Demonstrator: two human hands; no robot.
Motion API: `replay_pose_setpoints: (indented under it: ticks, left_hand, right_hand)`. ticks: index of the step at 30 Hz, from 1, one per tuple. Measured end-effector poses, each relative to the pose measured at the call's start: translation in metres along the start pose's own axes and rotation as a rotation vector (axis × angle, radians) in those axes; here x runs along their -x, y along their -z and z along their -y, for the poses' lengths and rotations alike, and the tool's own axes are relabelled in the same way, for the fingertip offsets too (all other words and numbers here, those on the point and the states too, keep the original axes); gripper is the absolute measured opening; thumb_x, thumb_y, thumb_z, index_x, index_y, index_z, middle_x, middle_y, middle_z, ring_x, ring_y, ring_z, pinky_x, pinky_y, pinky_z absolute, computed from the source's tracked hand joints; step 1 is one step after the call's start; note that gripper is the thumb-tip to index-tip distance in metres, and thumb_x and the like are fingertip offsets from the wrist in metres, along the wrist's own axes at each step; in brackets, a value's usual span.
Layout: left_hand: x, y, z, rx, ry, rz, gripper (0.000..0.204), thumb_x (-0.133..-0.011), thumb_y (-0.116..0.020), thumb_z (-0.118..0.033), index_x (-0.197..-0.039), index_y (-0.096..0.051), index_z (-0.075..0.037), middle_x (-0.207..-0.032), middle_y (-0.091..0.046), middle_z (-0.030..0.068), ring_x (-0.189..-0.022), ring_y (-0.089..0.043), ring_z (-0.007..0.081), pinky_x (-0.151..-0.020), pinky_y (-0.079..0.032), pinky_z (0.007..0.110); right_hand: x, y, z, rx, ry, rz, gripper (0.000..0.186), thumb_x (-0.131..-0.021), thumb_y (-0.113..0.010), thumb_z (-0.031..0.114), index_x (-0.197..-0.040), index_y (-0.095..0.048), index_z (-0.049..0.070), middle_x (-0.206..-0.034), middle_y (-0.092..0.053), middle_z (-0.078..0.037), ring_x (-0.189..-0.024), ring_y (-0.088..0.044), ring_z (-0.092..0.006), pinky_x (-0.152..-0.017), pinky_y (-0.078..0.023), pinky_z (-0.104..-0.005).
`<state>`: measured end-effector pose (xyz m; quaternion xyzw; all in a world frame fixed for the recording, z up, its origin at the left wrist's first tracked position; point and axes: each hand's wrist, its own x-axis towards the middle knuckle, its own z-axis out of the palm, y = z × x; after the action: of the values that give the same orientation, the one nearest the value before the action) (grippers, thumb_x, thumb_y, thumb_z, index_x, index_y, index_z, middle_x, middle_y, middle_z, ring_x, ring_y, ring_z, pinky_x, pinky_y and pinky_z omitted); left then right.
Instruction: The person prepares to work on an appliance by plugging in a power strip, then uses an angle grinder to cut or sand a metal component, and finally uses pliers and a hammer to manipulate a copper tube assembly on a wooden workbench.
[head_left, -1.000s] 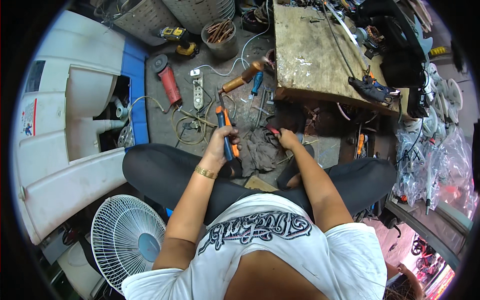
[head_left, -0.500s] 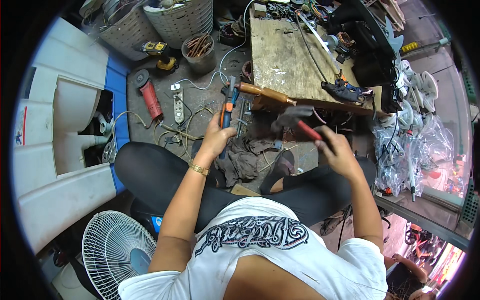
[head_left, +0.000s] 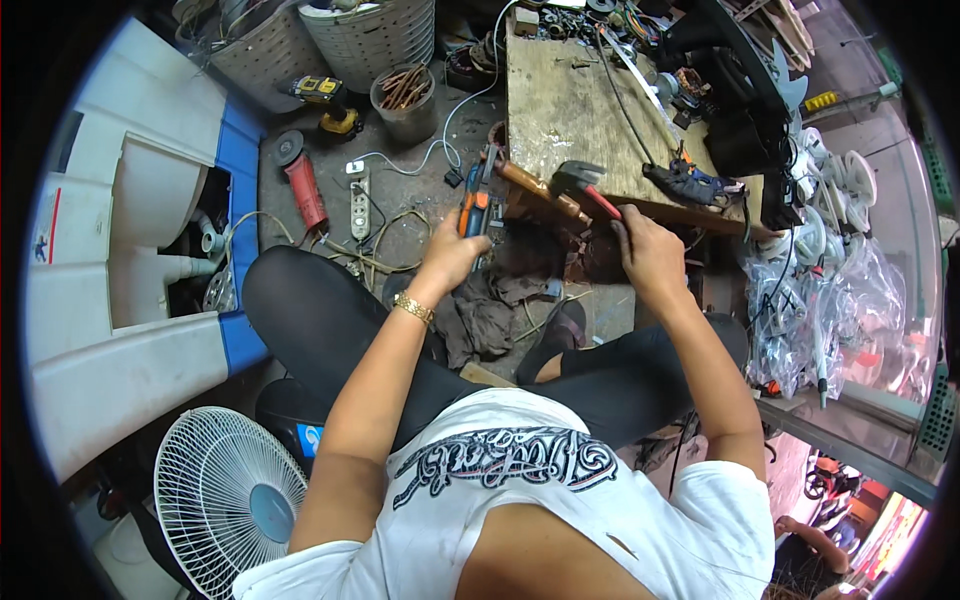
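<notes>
My left hand [head_left: 452, 252] is closed round the orange and blue-grey handles of a pair of pliers [head_left: 480, 200]. The pliers' jaws are at the near end of a copper-coloured rod [head_left: 540, 188], which slants down to the right along the front edge of the wooden bench; whether they grip it is too small to tell. In my right hand [head_left: 650, 250] is a claw hammer [head_left: 600, 197] with a red handle. Its dark head is just above the rod, over the bench edge; I cannot tell whether they touch.
The wooden bench [head_left: 560, 100] carries wires, small metal parts and black housings. On the floor at left lie a red angle grinder [head_left: 302, 190], a power strip [head_left: 360, 205], a yellow drill [head_left: 330, 105] and a bucket [head_left: 408, 118] of copper pieces. A fan [head_left: 235, 500] stands lower left; bagged parts [head_left: 815, 325] hang right.
The hammer has moved from below the rod's right end up to above the rod, and my right hand has risen with it. My left hand and the pliers have shifted slightly right.
</notes>
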<state>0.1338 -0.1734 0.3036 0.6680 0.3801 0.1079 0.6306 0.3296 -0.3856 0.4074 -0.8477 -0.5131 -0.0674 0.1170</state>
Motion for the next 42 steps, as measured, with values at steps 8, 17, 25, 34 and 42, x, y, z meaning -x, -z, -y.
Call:
replay_pose_setpoints:
  ticks: [8,17,25,34,42]
  left_hand:
    - [0.005,0.0,0.008,0.205,0.082,0.067,0.047,-0.076,-0.069,-0.012,-0.122,-0.06,-0.001,-0.088,-0.065,0.0049,-0.078,-0.061,0.0156,-0.074,-0.051,0.031]
    - [-0.001,-0.009,0.0,0.23,-0.055,0.037,0.048,-0.077,-0.068,-0.007,-0.123,-0.059,-0.001,-0.095,-0.065,0.0046,-0.08,-0.062,0.0162,-0.075,-0.052,0.031]
    - [-0.01,-0.003,-0.026,0.12,-0.419,-0.16,0.046,-0.076,-0.072,-0.006,-0.119,-0.058,0.001,-0.098,-0.07,0.0095,-0.084,-0.067,0.0219,-0.081,-0.053,0.036]
    - [-0.016,-0.007,-0.044,-0.514,-0.268,-0.313,0.069,-0.075,-0.077,-0.023,-0.136,-0.053,0.0,-0.111,-0.071,0.0264,-0.103,-0.068,0.0421,-0.09,-0.053,0.047]
    - [-0.006,0.004,-0.068,-0.582,-0.207,-0.324,0.075,-0.075,-0.075,-0.027,-0.138,-0.051,0.004,-0.109,-0.069,0.03,-0.103,-0.068,0.0444,-0.088,-0.053,0.047]
  right_hand:
    - [-0.007,0.053,0.022,-0.363,0.065,-0.325,0.021,-0.095,-0.066,0.013,-0.113,-0.064,0.003,-0.094,-0.069,-0.021,-0.082,-0.068,-0.0416,-0.069,-0.054,-0.0448]
    - [0.03,-0.005,-0.021,-0.255,-0.22,-0.142,0.027,-0.102,-0.059,0.026,-0.11,-0.065,0.001,-0.082,-0.066,-0.022,-0.075,-0.067,-0.0398,-0.066,-0.049,-0.0469]
    - [0.033,0.025,-0.015,-1.06,-0.508,-0.181,0.032,-0.106,-0.057,0.03,-0.112,-0.06,-0.002,-0.076,-0.059,-0.005,-0.064,-0.052,-0.0113,-0.059,-0.042,-0.0307]
    - [0.024,0.007,-0.008,-0.463,-0.257,-0.072,0.029,-0.102,-0.057,0.021,-0.12,-0.058,-0.001,-0.089,-0.065,-0.031,-0.09,-0.064,-0.0492,-0.077,-0.047,-0.0548]
    - [-0.035,0.035,0.044,-0.572,-0.071,-0.596,0.02,-0.103,-0.053,0.016,-0.114,-0.058,0.0,-0.078,-0.063,-0.027,-0.073,-0.063,-0.0481,-0.064,-0.047,-0.0497]
